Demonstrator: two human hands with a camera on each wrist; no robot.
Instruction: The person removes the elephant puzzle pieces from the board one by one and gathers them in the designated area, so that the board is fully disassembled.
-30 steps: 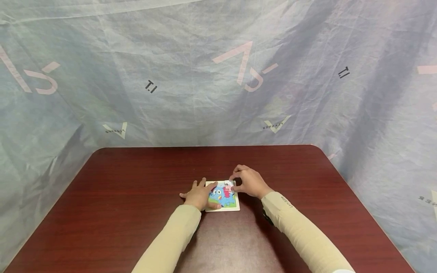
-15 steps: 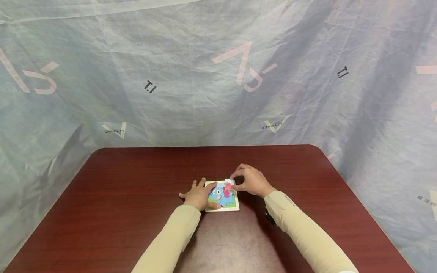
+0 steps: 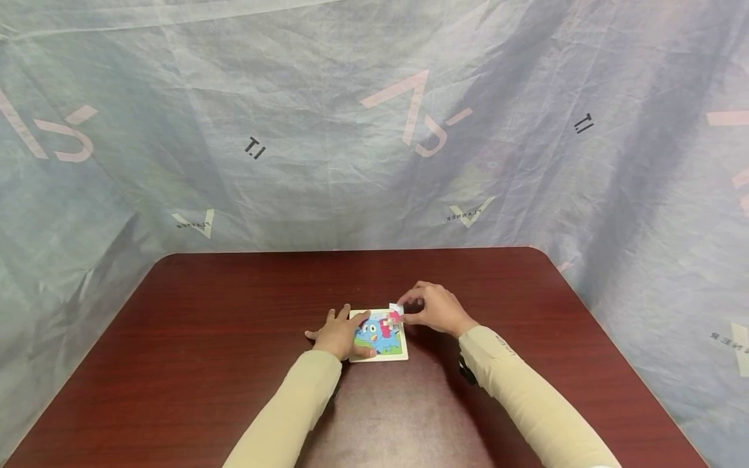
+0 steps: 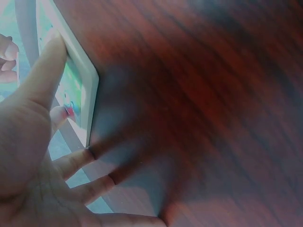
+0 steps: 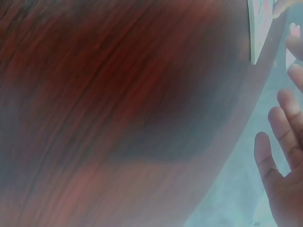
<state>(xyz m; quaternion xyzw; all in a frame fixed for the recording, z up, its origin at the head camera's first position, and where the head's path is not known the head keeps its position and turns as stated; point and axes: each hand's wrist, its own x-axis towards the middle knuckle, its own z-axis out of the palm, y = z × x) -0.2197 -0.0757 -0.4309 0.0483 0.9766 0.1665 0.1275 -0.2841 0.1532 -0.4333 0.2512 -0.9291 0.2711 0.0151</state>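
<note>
A small square jigsaw puzzle (image 3: 380, 358) with a pale frame and a blue cartoon elephant lies on the table. My left hand (image 3: 335, 336) spreads over its left side, thumb and index finger resting on the board. The other left fingers reach onto the table, as the left wrist view shows. Between thumb and fingertips, my right hand (image 3: 437, 311) pinches a pink and white puzzle piece (image 3: 396, 312). The piece is tilted up over the board's upper right corner, where a pale bare patch shows. In the right wrist view the piece (image 5: 289, 59) stands apart from the board's edge (image 5: 254, 42).
The dark red wooden table (image 3: 234, 292) extends around the puzzle on all sides. Behind it hangs a grey printed cloth (image 3: 328, 130), which also covers both sides.
My right hand has lifted the puzzle piece from the upper right of the puzzle and drawn slightly rightward, uncovering the pale patch. The left hand has stayed on the board.
</note>
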